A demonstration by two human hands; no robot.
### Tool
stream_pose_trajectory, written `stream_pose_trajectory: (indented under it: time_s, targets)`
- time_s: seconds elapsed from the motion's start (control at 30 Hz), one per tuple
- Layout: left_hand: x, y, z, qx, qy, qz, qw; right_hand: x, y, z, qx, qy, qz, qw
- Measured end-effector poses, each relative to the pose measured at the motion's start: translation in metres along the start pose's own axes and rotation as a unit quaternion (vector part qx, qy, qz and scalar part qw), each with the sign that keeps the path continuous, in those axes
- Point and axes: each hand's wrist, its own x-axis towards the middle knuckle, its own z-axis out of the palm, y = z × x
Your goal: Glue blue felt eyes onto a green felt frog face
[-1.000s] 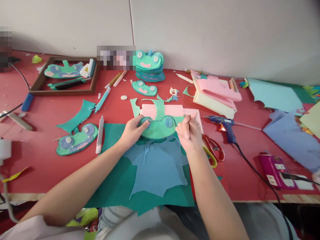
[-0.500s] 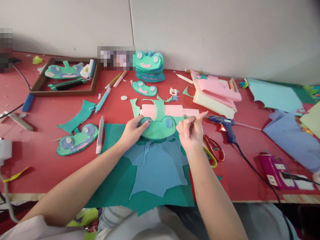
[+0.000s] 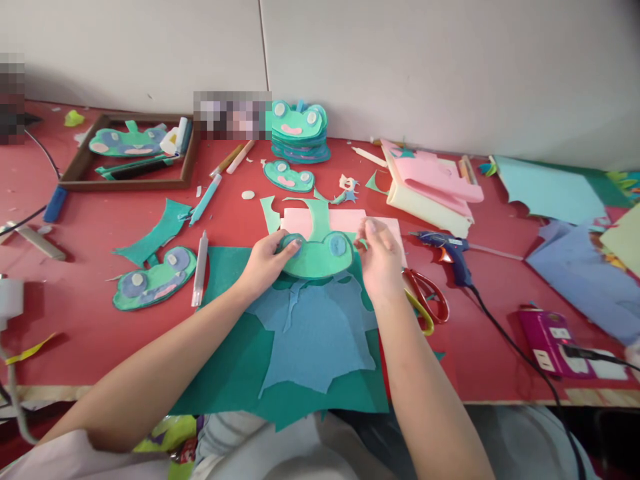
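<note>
My left hand (image 3: 273, 260) grips the left end of a green frog-face cutout (image 3: 316, 259) with two blue eye circles, the thumb lying over its left eye. My right hand (image 3: 379, 257) is raised just right of the cutout, fingers curled with the tips together; anything between them is too small to make out. Beneath lie a ragged blue felt piece (image 3: 320, 340) and a dark green sheet (image 3: 225, 373). Pink strips (image 3: 345, 219) and a light green scrap (image 3: 320, 217) lie behind the cutout.
A blue glue gun (image 3: 447, 250) and red-handled scissors (image 3: 434, 293) lie to the right, near a purple power strip (image 3: 540, 340). Finished frog faces (image 3: 300, 127) are stacked at the back. Left are a brown frame (image 3: 125, 186), another frog face (image 3: 155, 283) and markers (image 3: 200, 270).
My right hand has turned and drawn in slightly to the left; its extended index finger is now curled in. My left hand and the cutout have stayed in place.
</note>
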Motion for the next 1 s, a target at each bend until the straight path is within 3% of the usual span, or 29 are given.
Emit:
stream_pose_trajectory:
  time_s: [0.13, 0.23, 0.63, 1.0]
  targets:
    - [0.000, 0.000, 0.000, -0.006, -0.002, 0.003, 1.000, -0.007, 0.001, 0.005, -0.125, -0.102, 0.035, 0.986]
    - [-0.001, 0.000, 0.000, -0.005, -0.001, 0.006, 1.000, -0.013, 0.002, 0.006, -0.188, -0.135, 0.055, 0.971]
    - [-0.001, 0.003, 0.001, 0.020, -0.002, 0.010, 1.000, -0.012, 0.011, 0.003, -0.250, -0.129, 0.034, 0.959]
    - [-0.002, 0.004, 0.001, 0.026, -0.002, 0.018, 0.999, -0.013, 0.015, 0.007, -0.274, -0.085, 0.024, 0.958]
